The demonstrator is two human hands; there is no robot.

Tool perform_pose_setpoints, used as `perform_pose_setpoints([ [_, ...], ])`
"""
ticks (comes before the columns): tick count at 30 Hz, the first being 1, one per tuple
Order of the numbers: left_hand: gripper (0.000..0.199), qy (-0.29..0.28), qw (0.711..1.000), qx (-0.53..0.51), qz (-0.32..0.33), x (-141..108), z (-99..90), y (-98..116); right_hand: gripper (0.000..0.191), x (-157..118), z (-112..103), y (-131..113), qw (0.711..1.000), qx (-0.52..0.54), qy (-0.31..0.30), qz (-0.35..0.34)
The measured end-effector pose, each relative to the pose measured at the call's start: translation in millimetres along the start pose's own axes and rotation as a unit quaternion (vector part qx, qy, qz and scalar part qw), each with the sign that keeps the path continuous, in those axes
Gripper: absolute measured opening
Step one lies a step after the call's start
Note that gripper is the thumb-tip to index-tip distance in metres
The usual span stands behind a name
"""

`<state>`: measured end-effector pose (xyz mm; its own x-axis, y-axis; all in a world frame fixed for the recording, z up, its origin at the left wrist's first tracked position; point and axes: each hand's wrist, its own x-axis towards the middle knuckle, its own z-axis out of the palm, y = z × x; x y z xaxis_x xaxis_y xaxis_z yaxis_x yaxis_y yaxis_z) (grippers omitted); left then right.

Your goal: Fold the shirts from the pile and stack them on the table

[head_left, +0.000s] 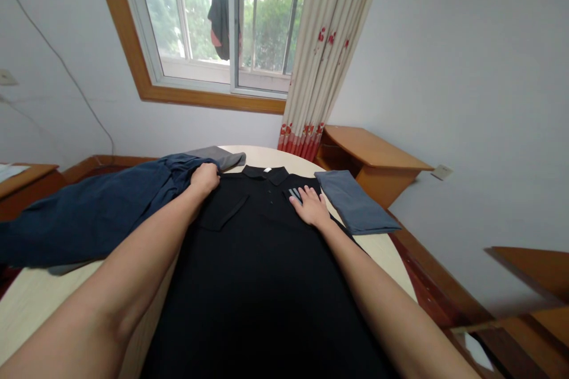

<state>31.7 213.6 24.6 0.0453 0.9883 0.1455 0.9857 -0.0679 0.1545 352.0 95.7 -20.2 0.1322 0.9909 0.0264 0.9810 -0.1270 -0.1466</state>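
A black polo shirt (267, 272) lies spread out, its collar (267, 174) at the far end and its body running toward me. Both short sleeves are folded in over the chest; the right one has grey stripes (295, 194) on its cuff. At the shirt's left shoulder, my left hand (205, 178) is closed on the black fabric, right beside a dark blue garment (111, 201). My right hand (312, 206) rests flat on the striped sleeve near the right shoulder, fingers spread.
Beneath everything is a pale round table (386, 249). A folded grey-blue garment (355, 201) lies to the right, and grey cloth (222, 156) shows behind the blue pile. Beyond stand a wooden desk (373, 148), a curtain (329, 53) and a window (267, 29).
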Motion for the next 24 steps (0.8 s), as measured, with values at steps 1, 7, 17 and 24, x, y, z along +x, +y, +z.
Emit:
perform_pose_setpoints([
  [1, 0.028, 0.002, 1.0, 0.003, -0.005, 2, -0.4, -4, 0.076, 2, 0, -3, 1.0, 0.006, 0.0, -0.001],
  [7, 0.036, 0.02, 1.0, 0.01, 0.0, 1, 1.0, -8, 0.079, 24, 4, -10, 0.999, 0.032, 0.001, -0.008],
  [17, 0.066, 0.006, 0.985, 0.046, 0.168, -79, 10.7, 24, 0.079, 36, 0, -1, 0.999, 0.03, -0.02, -0.018],
  [24, 0.081, -0.063, 0.991, 0.023, 0.12, -77, 30.7, 2, 0.074, 11, -8, -13, 0.998, 0.044, -0.005, -0.05],
])
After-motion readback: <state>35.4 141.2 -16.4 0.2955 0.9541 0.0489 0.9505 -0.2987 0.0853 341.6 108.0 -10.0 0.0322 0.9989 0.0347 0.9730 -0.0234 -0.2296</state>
